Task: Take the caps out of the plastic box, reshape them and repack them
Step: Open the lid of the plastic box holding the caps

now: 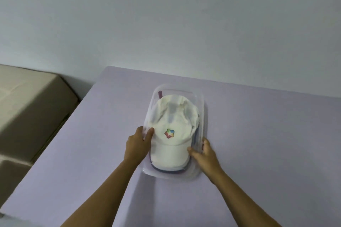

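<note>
A clear plastic box stands on the lilac table. A white cap with a multicoloured logo lies on top inside it, brim toward me. Darker brims of other caps show beneath it. My left hand grips the box's left rim, thumb over the edge and inside. My right hand grips the right rim, thumb inside touching the white cap's brim and fingers outside the wall.
A beige cardboard box sits left of the table, lower down. A pale wall rises directly behind the table's far edge. The table's left edge runs diagonally close to my left arm.
</note>
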`<action>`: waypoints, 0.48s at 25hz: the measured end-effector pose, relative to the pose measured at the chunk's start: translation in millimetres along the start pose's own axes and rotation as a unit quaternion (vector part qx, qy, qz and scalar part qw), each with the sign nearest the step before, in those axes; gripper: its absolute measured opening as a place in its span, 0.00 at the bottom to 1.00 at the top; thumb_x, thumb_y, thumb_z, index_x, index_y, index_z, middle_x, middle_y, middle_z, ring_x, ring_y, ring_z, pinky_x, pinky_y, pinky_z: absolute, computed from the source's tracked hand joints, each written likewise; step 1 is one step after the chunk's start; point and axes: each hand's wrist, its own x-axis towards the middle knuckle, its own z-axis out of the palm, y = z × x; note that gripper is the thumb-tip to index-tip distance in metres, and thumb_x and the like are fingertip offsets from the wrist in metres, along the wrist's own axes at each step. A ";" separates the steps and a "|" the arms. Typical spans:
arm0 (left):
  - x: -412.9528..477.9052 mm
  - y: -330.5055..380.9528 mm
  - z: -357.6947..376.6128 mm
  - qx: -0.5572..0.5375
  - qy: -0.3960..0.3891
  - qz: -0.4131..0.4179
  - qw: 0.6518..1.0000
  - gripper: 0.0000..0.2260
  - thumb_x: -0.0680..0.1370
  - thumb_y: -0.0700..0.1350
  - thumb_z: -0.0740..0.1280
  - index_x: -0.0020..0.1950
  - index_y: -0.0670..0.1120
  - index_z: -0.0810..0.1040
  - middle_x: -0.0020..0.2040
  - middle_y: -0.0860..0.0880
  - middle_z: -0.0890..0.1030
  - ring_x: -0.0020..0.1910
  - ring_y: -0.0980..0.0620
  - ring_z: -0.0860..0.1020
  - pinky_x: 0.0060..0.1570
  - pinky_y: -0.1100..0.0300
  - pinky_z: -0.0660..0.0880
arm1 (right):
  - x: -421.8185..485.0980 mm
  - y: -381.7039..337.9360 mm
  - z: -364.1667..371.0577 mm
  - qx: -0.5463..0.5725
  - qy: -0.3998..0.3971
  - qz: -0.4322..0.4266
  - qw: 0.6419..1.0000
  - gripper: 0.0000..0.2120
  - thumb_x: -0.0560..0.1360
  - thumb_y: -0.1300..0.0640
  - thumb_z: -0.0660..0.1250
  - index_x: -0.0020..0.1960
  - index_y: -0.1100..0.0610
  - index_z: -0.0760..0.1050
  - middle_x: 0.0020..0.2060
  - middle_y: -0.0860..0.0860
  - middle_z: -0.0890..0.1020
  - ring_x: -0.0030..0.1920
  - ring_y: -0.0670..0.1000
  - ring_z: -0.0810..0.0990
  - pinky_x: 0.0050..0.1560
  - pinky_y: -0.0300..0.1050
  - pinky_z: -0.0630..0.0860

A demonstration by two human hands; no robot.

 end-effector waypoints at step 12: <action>-72.8 67.7 107.9 -0.003 -0.061 0.010 0.998 0.24 0.80 0.57 0.54 0.69 0.42 0.66 0.60 0.42 0.79 0.57 0.42 0.77 0.56 0.52 0.73 | -44.1 71.9 -112.6 0.063 0.057 0.074 0.994 0.36 0.75 0.53 0.67 0.76 0.54 0.51 0.74 0.51 0.60 0.73 0.53 0.61 0.67 0.44 0.61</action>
